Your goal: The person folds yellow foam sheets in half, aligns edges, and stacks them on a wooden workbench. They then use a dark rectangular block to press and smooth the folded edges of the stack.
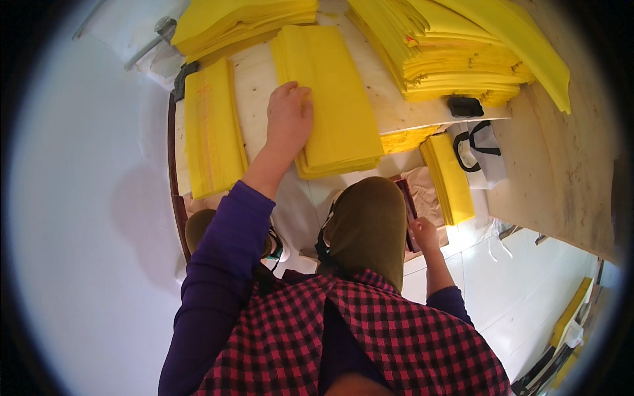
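On the pale wooden table, my left hand (290,119) rests at the left edge of a middle stack of folded yellow fabric sheets (337,99). Its fingers are curled together, and whatever they pinch is hidden beneath them. To its left lies a narrower yellow stack (214,125) with faint orange marks. Down on the right, beside my knee, my right hand (424,234) is closed in a loose fist against a dark red-brown edge (408,204). I cannot make out what its fingers hold. Beyond that hand stands a small yellow bundle (448,178) on brown paper (422,191).
Tall yellow stacks (456,66) fill the table's far right, with another pile (238,26) at the far left. A black block (465,106) sits near the table's front edge. A white bag with black handles (485,152) stands by a wooden panel (561,152) on the right.
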Action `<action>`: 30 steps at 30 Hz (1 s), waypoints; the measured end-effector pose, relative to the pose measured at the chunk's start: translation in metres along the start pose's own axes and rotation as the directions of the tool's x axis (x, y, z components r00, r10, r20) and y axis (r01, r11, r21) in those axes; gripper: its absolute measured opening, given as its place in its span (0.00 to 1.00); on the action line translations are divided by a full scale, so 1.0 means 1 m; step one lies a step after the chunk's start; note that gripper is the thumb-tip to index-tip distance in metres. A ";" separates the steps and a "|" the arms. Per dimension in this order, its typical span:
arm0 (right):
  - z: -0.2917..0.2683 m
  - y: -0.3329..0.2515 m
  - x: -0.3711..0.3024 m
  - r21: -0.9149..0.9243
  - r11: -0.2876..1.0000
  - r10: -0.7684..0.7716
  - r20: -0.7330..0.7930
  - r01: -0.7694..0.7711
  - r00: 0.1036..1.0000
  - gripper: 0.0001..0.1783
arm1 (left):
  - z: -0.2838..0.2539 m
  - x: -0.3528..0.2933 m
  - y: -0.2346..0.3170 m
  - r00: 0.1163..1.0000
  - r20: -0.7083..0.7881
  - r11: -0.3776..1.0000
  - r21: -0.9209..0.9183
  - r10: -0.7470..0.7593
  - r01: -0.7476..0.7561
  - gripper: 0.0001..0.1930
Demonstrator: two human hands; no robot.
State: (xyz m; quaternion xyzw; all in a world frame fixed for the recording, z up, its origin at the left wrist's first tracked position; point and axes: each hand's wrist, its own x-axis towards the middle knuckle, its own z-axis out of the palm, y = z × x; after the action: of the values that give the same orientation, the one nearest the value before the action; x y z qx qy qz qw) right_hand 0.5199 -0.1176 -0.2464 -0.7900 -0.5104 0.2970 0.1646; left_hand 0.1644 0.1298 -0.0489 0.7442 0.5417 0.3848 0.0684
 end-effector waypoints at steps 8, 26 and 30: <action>0.008 0.037 0.024 -0.201 0.969 -0.169 -0.114 0.143 0.979 0.20 | 0.017 0.000 -0.016 0.976 0.065 0.967 0.136 0.206 -0.214 0.16; 0.079 0.074 0.075 -0.516 0.845 0.277 0.202 -0.139 0.939 0.13 | 0.011 -0.002 -0.003 0.951 0.305 0.977 0.179 0.055 -0.114 0.19; 0.087 0.080 0.087 -0.487 0.867 0.266 0.274 -0.105 0.924 0.13 | 0.010 -0.002 -0.003 0.947 0.317 0.974 0.191 0.053 -0.118 0.19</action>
State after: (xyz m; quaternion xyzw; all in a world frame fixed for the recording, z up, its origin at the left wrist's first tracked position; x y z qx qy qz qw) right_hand 0.5474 -0.0762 -0.3845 -0.7907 -0.5071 0.3099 -0.1468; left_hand 0.1687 0.1327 -0.0582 0.8213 0.5284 0.2072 0.0579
